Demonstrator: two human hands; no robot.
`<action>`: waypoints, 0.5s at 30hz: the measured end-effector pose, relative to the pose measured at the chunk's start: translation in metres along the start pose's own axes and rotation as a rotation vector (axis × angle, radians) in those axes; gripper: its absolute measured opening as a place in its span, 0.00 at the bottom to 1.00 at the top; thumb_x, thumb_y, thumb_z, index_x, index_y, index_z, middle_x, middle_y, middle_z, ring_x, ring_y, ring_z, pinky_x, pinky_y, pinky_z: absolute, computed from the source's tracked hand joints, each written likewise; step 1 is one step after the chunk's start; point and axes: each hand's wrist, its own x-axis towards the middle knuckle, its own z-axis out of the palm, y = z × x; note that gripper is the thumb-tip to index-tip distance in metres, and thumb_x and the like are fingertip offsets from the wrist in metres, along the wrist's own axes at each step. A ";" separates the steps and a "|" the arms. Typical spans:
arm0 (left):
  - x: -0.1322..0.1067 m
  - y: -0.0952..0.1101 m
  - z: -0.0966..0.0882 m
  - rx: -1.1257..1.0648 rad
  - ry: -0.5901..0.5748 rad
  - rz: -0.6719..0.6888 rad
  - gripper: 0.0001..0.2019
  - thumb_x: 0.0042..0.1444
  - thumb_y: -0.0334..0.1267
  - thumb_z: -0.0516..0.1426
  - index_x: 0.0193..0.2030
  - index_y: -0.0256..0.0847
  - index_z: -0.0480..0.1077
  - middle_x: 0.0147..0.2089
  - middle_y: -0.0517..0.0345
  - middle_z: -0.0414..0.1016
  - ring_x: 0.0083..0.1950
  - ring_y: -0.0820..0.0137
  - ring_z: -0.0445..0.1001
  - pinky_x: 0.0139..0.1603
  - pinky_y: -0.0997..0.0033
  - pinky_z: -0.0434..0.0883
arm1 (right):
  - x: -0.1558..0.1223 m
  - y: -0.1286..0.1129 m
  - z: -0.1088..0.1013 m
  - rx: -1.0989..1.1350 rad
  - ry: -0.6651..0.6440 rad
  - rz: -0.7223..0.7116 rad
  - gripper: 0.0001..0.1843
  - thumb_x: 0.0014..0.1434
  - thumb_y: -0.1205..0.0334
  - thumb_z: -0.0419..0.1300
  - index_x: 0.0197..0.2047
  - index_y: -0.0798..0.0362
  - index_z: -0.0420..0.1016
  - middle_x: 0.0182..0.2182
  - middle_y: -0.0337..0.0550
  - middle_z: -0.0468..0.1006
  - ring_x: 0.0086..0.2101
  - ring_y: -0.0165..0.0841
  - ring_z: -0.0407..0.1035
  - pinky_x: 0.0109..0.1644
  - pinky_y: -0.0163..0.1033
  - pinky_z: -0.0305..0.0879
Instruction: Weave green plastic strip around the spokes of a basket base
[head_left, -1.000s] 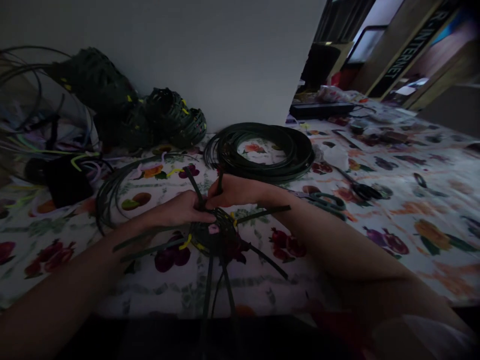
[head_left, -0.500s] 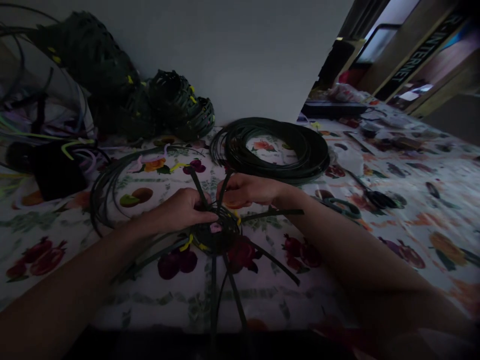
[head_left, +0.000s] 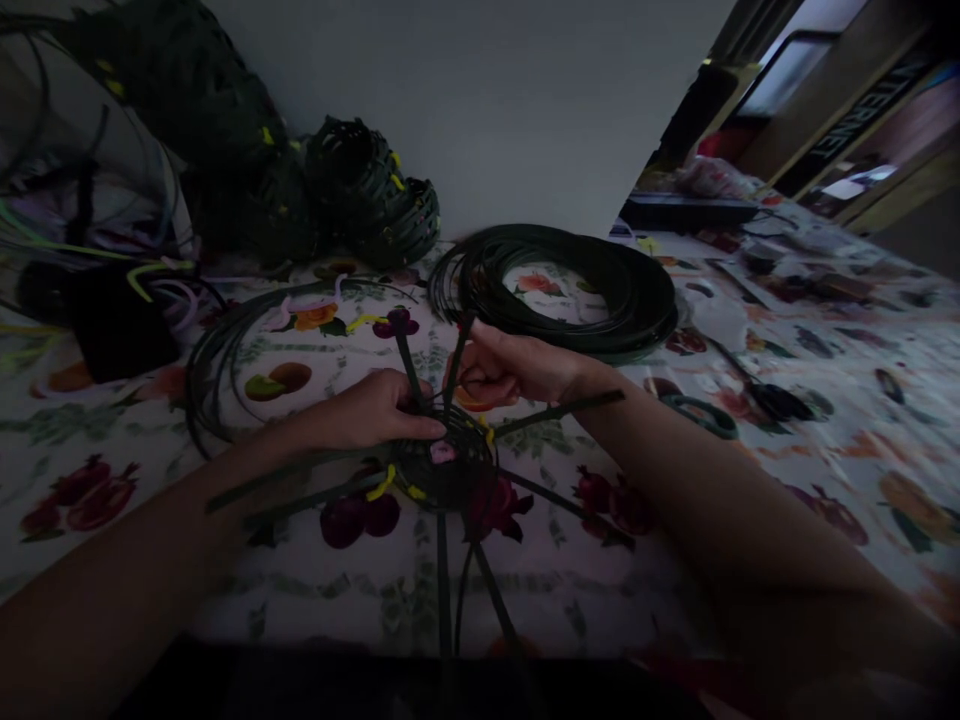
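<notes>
A round woven base point(head_left: 442, 475) of dark green strips lies on the table, its spokes fanning outward, with a small pink patch at its middle and yellow ties at its rim. My left hand point(head_left: 386, 408) pinches the far left edge of this base, thumb on top. Beyond the far edge, my right hand point(head_left: 510, 365) has its fingers curled, with thumb and index closed at the tip of an upright dark green strip point(head_left: 459, 365). Another spoke point(head_left: 407, 360) stands up between the hands. The undersides of the fingers are hidden.
Behind lies a large coil of dark strip point(head_left: 555, 335). Dark woven baskets point(head_left: 360, 190) are stacked against the white wall at the back left. A thinner coil point(head_left: 206, 390) and a black box point(head_left: 120, 325) are at left; scissors point(head_left: 776, 400) and a small ring of strip point(head_left: 701, 415) at right.
My right hand has risen along the upright strip, and its thumb now sits at the strip's tip. My left hand keeps hold of the base. The whole view has shifted slightly.
</notes>
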 end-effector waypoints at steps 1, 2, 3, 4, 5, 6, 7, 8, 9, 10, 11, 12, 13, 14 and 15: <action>0.000 0.000 -0.001 -0.030 -0.015 -0.010 0.12 0.51 0.44 0.63 0.35 0.36 0.77 0.33 0.55 0.79 0.33 0.67 0.74 0.32 0.73 0.67 | 0.000 0.001 -0.002 -0.001 -0.018 -0.017 0.34 0.66 0.34 0.41 0.38 0.56 0.71 0.16 0.28 0.47 0.18 0.24 0.36 0.19 0.32 0.39; 0.001 -0.001 -0.001 -0.083 -0.010 -0.009 0.12 0.51 0.43 0.63 0.36 0.36 0.77 0.35 0.54 0.80 0.35 0.66 0.75 0.34 0.72 0.69 | 0.000 0.001 -0.003 -0.026 -0.011 -0.028 0.32 0.64 0.34 0.46 0.38 0.56 0.71 0.16 0.28 0.48 0.18 0.23 0.38 0.20 0.31 0.40; 0.002 -0.001 -0.002 -0.121 -0.005 -0.007 0.12 0.51 0.43 0.64 0.37 0.36 0.77 0.36 0.54 0.80 0.36 0.66 0.76 0.36 0.71 0.70 | 0.001 0.000 -0.003 -0.074 0.015 -0.033 0.28 0.63 0.36 0.52 0.37 0.56 0.71 0.17 0.28 0.50 0.18 0.23 0.40 0.20 0.31 0.42; 0.003 -0.001 -0.002 -0.150 0.005 -0.005 0.12 0.51 0.42 0.64 0.37 0.36 0.76 0.37 0.54 0.81 0.36 0.66 0.76 0.38 0.70 0.70 | 0.001 -0.001 -0.002 -0.138 0.048 -0.030 0.25 0.61 0.39 0.58 0.35 0.56 0.70 0.17 0.28 0.52 0.18 0.22 0.43 0.20 0.31 0.44; 0.003 -0.002 -0.002 -0.173 0.022 -0.003 0.11 0.50 0.42 0.65 0.37 0.36 0.76 0.36 0.54 0.80 0.36 0.66 0.76 0.38 0.70 0.71 | 0.001 -0.003 -0.001 -0.209 0.081 -0.017 0.22 0.59 0.43 0.62 0.32 0.57 0.70 0.17 0.29 0.54 0.18 0.22 0.46 0.21 0.31 0.45; 0.004 -0.002 -0.001 -0.190 0.038 0.000 0.11 0.49 0.41 0.65 0.37 0.36 0.75 0.36 0.54 0.80 0.36 0.66 0.76 0.39 0.70 0.71 | 0.002 -0.004 0.000 -0.274 0.121 -0.004 0.20 0.58 0.46 0.65 0.31 0.57 0.70 0.18 0.30 0.57 0.19 0.22 0.49 0.22 0.31 0.47; 0.005 -0.003 0.000 -0.200 0.051 0.006 0.11 0.49 0.41 0.65 0.36 0.37 0.75 0.35 0.55 0.80 0.36 0.67 0.76 0.39 0.70 0.71 | 0.003 -0.005 0.001 -0.328 0.155 0.008 0.19 0.57 0.49 0.65 0.29 0.57 0.70 0.18 0.31 0.59 0.19 0.22 0.51 0.22 0.31 0.48; 0.005 -0.004 0.000 -0.207 0.060 0.011 0.11 0.49 0.41 0.65 0.36 0.37 0.75 0.35 0.55 0.80 0.36 0.67 0.75 0.38 0.70 0.71 | 0.004 -0.005 0.002 -0.369 0.183 0.014 0.19 0.57 0.50 0.65 0.28 0.57 0.71 0.18 0.31 0.60 0.19 0.22 0.52 0.23 0.32 0.49; 0.006 -0.005 0.001 -0.211 0.068 0.013 0.11 0.49 0.41 0.65 0.36 0.37 0.74 0.34 0.56 0.79 0.36 0.67 0.75 0.38 0.70 0.71 | 0.005 -0.005 0.002 -0.397 0.203 0.018 0.18 0.57 0.50 0.65 0.28 0.57 0.71 0.18 0.32 0.60 0.20 0.22 0.53 0.23 0.32 0.50; 0.006 -0.006 0.001 -0.214 0.071 0.010 0.11 0.49 0.41 0.65 0.36 0.37 0.74 0.34 0.56 0.79 0.36 0.68 0.75 0.37 0.71 0.71 | 0.006 -0.004 0.002 -0.415 0.220 0.022 0.18 0.57 0.50 0.65 0.28 0.57 0.72 0.18 0.32 0.60 0.20 0.23 0.53 0.23 0.32 0.50; 0.007 -0.007 0.001 -0.221 0.074 0.004 0.11 0.49 0.42 0.65 0.36 0.37 0.74 0.34 0.56 0.79 0.35 0.68 0.75 0.37 0.71 0.71 | 0.007 -0.002 0.001 -0.430 0.229 0.026 0.18 0.57 0.49 0.65 0.28 0.57 0.73 0.18 0.32 0.61 0.20 0.23 0.53 0.23 0.32 0.50; 0.007 -0.008 0.001 -0.227 0.069 -0.003 0.11 0.49 0.42 0.65 0.36 0.37 0.74 0.34 0.56 0.79 0.35 0.68 0.75 0.36 0.71 0.71 | 0.008 -0.001 0.000 -0.442 0.230 0.031 0.19 0.56 0.49 0.65 0.27 0.57 0.73 0.18 0.32 0.61 0.20 0.23 0.54 0.23 0.32 0.51; 0.007 -0.009 0.001 -0.231 0.062 -0.007 0.11 0.50 0.42 0.65 0.36 0.37 0.74 0.34 0.56 0.79 0.35 0.68 0.75 0.36 0.71 0.71 | 0.009 0.001 -0.001 -0.453 0.230 0.033 0.19 0.56 0.48 0.65 0.27 0.57 0.73 0.18 0.33 0.61 0.20 0.23 0.54 0.23 0.32 0.51; 0.007 -0.009 0.001 -0.225 0.050 -0.007 0.11 0.50 0.42 0.65 0.36 0.38 0.74 0.33 0.56 0.79 0.34 0.68 0.75 0.34 0.72 0.71 | 0.009 0.002 -0.001 -0.463 0.230 0.032 0.19 0.56 0.48 0.65 0.27 0.57 0.73 0.18 0.33 0.61 0.20 0.23 0.54 0.23 0.33 0.51; 0.007 -0.009 0.000 -0.202 0.041 0.005 0.11 0.51 0.42 0.65 0.35 0.38 0.74 0.33 0.56 0.78 0.33 0.69 0.75 0.33 0.72 0.70 | 0.010 0.003 -0.002 -0.475 0.227 0.031 0.19 0.57 0.49 0.64 0.26 0.57 0.72 0.18 0.33 0.61 0.19 0.23 0.54 0.23 0.33 0.52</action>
